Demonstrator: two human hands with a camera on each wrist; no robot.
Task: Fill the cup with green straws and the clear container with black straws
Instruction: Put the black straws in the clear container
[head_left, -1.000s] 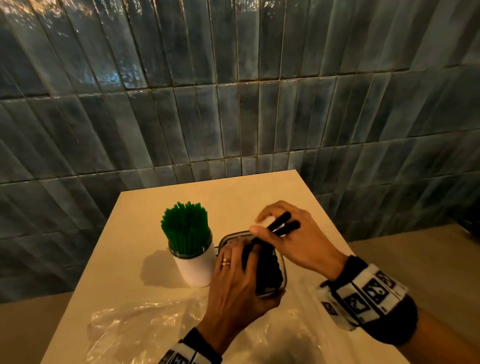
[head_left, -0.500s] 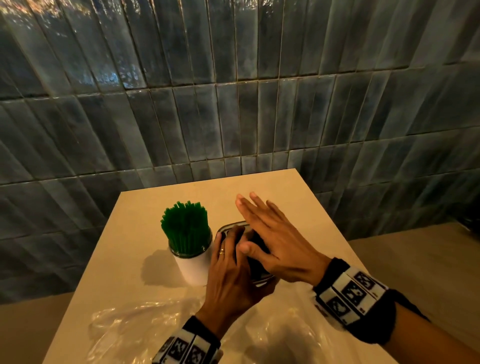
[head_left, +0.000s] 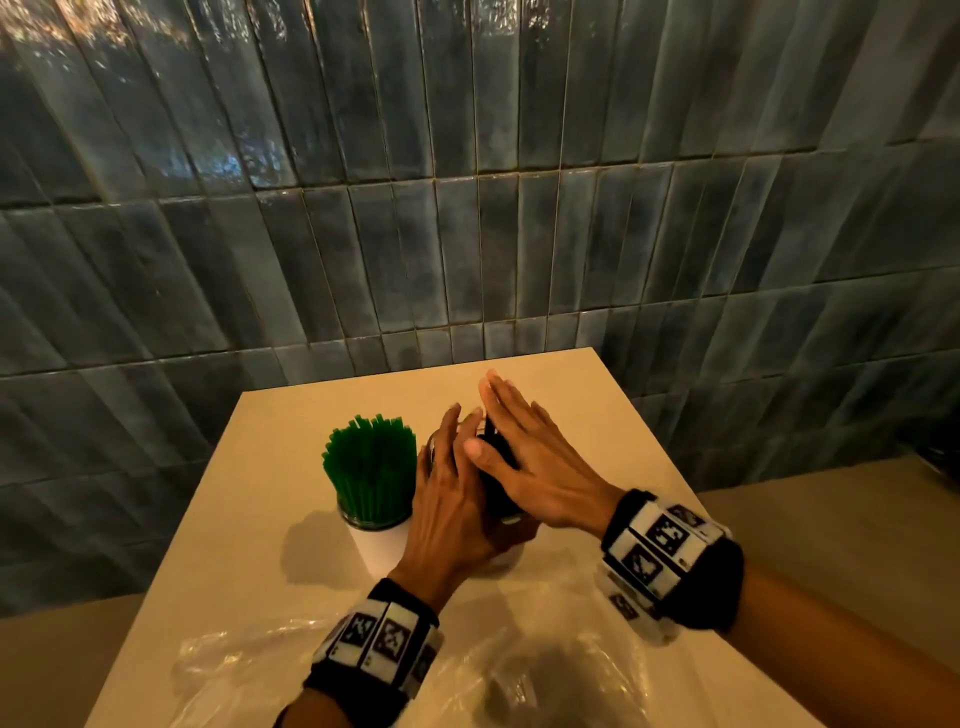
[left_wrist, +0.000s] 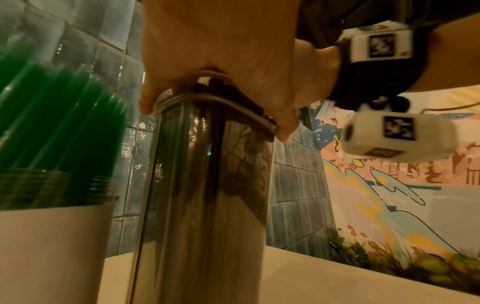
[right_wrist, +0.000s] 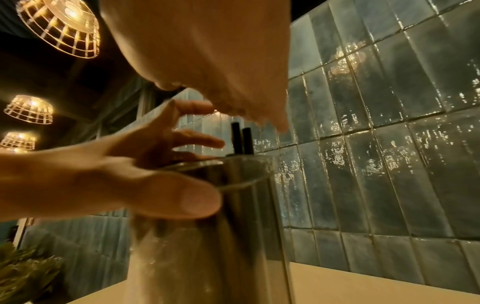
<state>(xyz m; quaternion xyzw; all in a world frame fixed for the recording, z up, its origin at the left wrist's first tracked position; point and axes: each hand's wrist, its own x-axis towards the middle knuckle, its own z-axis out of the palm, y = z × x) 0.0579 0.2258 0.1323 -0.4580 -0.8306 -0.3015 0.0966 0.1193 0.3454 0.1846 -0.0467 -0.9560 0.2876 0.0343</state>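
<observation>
A white cup (head_left: 384, 545) packed with upright green straws (head_left: 371, 467) stands left of centre on the table. Right beside it is the clear container (left_wrist: 207, 195), dark with black straws and mostly hidden under both hands in the head view. My left hand (head_left: 447, 493) has its thumb (right_wrist: 182, 197) against the container wall (right_wrist: 233, 236) and its fingers stretched out over the rim. My right hand (head_left: 524, 457) lies flat and open across the top. Two black straws (right_wrist: 241, 139) stick up above the rim at the far side.
A crumpled clear plastic bag (head_left: 467, 670) lies on the near part of the beige table (head_left: 270, 467). A dark tiled wall (head_left: 467, 234) stands right behind the table's far edge. The table drops off on both the left and right sides.
A second ago my right hand pinched two black straws over the container; it has let them go and flattened over the top. My left hand's fingers have straightened from gripping the container.
</observation>
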